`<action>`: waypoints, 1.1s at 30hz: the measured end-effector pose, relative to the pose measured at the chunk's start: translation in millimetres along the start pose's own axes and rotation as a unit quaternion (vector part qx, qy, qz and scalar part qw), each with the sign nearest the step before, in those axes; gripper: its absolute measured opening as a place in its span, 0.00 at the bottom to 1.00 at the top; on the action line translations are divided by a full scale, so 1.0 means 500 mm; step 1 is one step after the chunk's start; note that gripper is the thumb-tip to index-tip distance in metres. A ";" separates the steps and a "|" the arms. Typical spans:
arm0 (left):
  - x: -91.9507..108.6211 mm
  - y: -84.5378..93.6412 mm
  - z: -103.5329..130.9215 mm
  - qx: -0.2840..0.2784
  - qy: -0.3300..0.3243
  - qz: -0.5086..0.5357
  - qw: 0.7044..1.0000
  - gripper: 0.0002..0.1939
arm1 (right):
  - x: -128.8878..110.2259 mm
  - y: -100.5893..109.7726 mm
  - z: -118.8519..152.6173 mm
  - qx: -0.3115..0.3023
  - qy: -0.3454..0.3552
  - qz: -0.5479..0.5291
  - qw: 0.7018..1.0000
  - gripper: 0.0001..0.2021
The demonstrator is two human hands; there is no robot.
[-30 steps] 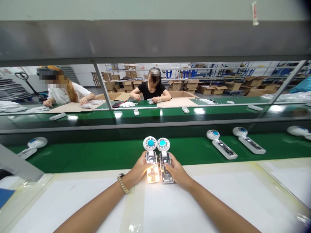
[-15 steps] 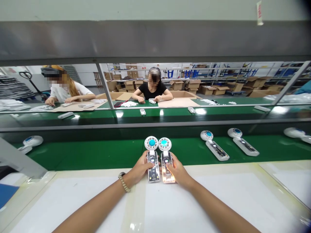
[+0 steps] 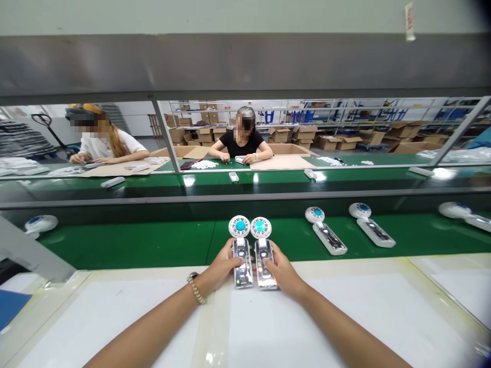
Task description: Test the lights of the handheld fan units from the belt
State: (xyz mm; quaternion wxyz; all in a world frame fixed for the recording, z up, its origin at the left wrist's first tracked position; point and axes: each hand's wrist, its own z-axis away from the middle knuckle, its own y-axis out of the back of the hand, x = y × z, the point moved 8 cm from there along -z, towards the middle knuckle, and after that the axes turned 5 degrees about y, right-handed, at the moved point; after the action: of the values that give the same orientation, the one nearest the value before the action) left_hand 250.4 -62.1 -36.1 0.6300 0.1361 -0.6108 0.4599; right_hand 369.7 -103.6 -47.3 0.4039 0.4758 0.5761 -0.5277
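Note:
My left hand (image 3: 226, 259) is closed around a handheld fan (image 3: 243, 273), with its thumb on the front of the clear body. A second handheld fan (image 3: 266, 276) is gripped in my right hand (image 3: 282, 268), thumb likewise on the front. Both fans stand side by side, their round white heads with blue centres up and nearly touching. Circuit parts show through the see-through bodies. The lower end of the right one glows faintly. Fingers behind the fans are mostly hidden.
On the near green belt (image 3: 134, 243) lie more fans, two at the right (image 3: 330, 237) (image 3: 374, 232) and one at the far left (image 3: 41, 223). A white worktop (image 3: 153, 317) is below my arms. Two co-workers (image 3: 241, 143) sit beyond the far belt (image 3: 176, 181), which carries white casings.
The fans on the near belt have shifted left, and the casings on the far belt right. The right fan's orange glow has faded to a pale one. My hands have hardly moved.

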 end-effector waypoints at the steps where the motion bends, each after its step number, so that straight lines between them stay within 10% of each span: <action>1: 0.000 -0.001 0.001 -0.002 0.001 -0.003 1.000 0.27 | 0.002 0.001 -0.001 0.000 0.003 -0.002 1.000 0.24; 33: 0.001 0.002 -0.002 -0.023 -0.017 -0.009 1.000 0.28 | -0.014 -0.025 0.010 -0.067 0.013 -0.117 0.991 0.25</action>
State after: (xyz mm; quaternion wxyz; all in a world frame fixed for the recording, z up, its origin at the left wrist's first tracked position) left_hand 250.3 -60.6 -36.4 0.6267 0.1349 -0.6304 0.4378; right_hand 358.9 -109.0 -38.5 0.3631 0.3839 0.6672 -0.5250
